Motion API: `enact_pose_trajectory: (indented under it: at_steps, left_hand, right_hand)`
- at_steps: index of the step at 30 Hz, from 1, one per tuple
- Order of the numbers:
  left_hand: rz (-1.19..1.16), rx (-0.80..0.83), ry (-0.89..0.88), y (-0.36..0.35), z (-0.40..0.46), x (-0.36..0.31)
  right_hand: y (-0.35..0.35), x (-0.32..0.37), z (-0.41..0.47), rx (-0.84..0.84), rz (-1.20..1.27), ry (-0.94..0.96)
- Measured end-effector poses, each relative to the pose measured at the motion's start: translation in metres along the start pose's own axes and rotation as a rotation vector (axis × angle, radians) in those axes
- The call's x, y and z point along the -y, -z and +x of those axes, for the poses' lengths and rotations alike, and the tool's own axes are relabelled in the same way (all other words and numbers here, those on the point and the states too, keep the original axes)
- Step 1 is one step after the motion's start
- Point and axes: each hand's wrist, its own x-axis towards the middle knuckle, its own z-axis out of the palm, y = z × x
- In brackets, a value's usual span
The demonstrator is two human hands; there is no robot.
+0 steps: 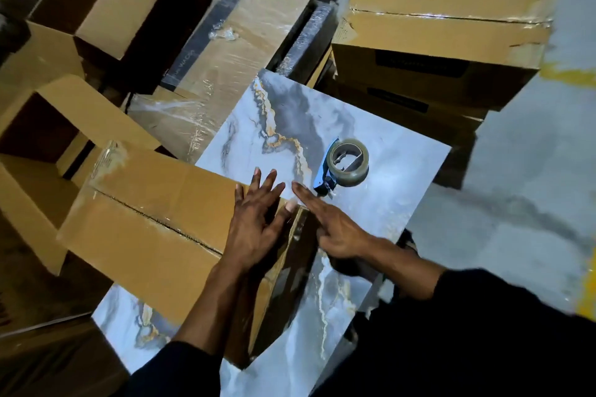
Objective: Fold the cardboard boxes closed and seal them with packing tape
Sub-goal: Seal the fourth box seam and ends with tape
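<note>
Cardboard box [154, 219] lies closed on the marble-patterned tile [371, 213], and the left hand [258, 226] presses its near end with flat, spread fingers [269, 180], probably smoothing tape over the seam. Right hand [335, 232] grasps nothing, forefinger extended toward the tape dispenser [346, 166], likely parked within easy reach for the next seal. One dispenser, one roll. Behind: two open boxes [106, 3] at left, a taped stack [445, 42] at right.
</note>
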Motion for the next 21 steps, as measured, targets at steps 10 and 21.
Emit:
enact_pose_trajectory:
  at_steps: [10, 21]
  left_hand:
    - [0.112, -0.063, -0.033, -0.013, 0.001, 0.008]
    - [0.254, -0.094, 0.034, -0.027, 0.0, -0.01]
  right_hand:
    - [-0.079, 0.008, -0.065, -0.01, -0.33, -0.121]
    - [-0.039, 0.001, -0.062, -0.354, -0.331, -0.038]
